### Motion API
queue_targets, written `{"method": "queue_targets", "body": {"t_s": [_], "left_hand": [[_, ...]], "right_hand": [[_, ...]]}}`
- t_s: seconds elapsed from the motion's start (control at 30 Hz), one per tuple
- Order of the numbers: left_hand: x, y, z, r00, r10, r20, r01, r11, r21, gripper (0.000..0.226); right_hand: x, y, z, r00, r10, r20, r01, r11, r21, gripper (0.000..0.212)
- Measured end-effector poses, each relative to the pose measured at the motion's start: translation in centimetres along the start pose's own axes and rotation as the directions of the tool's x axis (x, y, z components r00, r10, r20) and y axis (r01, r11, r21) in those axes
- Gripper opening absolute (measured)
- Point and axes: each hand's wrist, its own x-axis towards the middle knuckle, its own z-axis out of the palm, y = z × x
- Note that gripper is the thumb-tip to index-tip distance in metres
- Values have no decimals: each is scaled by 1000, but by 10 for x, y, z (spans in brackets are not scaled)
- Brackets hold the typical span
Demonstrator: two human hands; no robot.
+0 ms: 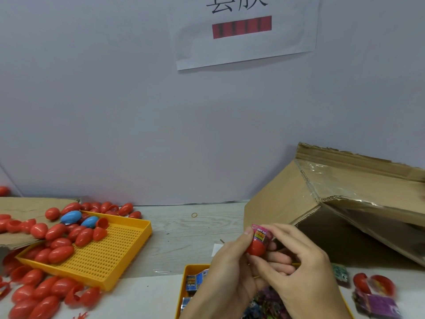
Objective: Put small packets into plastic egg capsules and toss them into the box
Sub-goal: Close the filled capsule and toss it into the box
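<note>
My left hand (pixel 226 275) grips a red capsule half (pixel 255 247) at the table's middle front. A small pink packet (pixel 261 234) sticks up out of that half, and my right hand (pixel 301 270) pinches it from the right. The open cardboard box (pixel 299 199) lies tilted on its side just behind and to the right of my hands. Under my hands stands an orange tray (pixel 190 270) of small packets, partly hidden by my wrists.
A perforated orange tray (pixel 110 254) at the left holds several red capsules and two blue ones (pixel 71 216). More red capsules (pixel 43 295) lie loose around it. An open red capsule (pixel 373 283) and purple packets (pixel 379 303) lie at the front right. A rubber band (pixel 194 215) lies by the wall.
</note>
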Motion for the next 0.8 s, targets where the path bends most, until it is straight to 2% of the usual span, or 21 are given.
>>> {"method": "queue_targets", "body": {"t_s": [0.1, 0.2, 0.23, 0.3, 0.33, 0.4, 0.47, 0.5, 0.67, 0.77, 0.8], "left_hand": [[2, 0, 0, 999, -36, 14, 36, 999, -22, 48], [2, -1, 2, 996, -39, -79, 44, 997, 60, 47], [2, -2, 2, 989, 4, -149, 15, 992, 124, 43], [4, -4, 4, 938, 203, -279, -107, 940, 324, 30], [4, -5, 5, 905, 323, -277, -173, 875, 452, 25], [3, -7, 6, 855, 489, -172, -237, 664, 710, 19], [3, -10, 6, 831, 552, -70, -227, 451, 863, 17], [3, -11, 6, 829, 557, -42, -224, 400, 889, 18], [1, -13, 6, 816, 578, 20, -289, 377, 880, 18], [1, -13, 8, 799, 600, -35, -240, 373, 896, 14], [1, -13, 10, 796, 603, -51, -212, 356, 910, 22]], "right_hand": [[-1, 3, 3, 999, 33, -8, -32, 995, 96, 58], [-2, 4, 3, 999, 51, 13, -52, 995, 87, 53], [-2, 4, 2, 999, 43, 20, -44, 998, 46, 50], [-1, 3, 0, 999, 19, 33, -16, 997, -76, 47], [0, 2, -1, 999, 13, 34, -9, 993, -119, 47], [0, 2, -2, 1000, 14, 25, -10, 984, -176, 49], [-1, 2, -2, 999, 31, 20, -26, 972, -234, 50], [-1, 3, -2, 999, 34, 15, -29, 966, -258, 49], [0, 2, -3, 1000, 20, -21, -25, 958, -287, 40], [1, 1, 0, 1000, 24, -15, -28, 954, -300, 43], [1, 2, 0, 999, 28, -17, -32, 949, -313, 45]]}}
